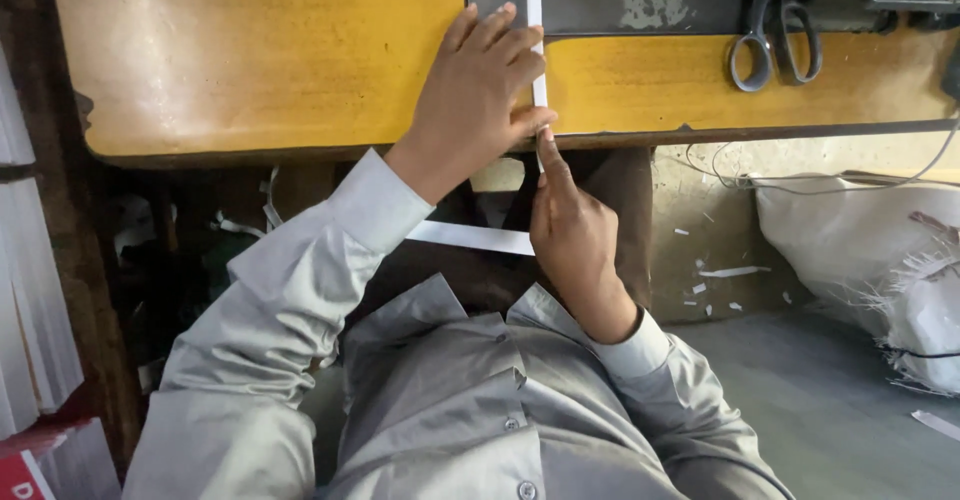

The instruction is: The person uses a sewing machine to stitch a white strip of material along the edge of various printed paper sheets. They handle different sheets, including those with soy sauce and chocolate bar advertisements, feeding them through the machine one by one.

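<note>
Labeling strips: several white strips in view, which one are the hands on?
The narrow white strip running up the yellow table, pinned by the left hand, right hand at its lower end. The floor scraps lie untouched.

scissors [775,35] on table [260,60], sack [860,250] below
</note>
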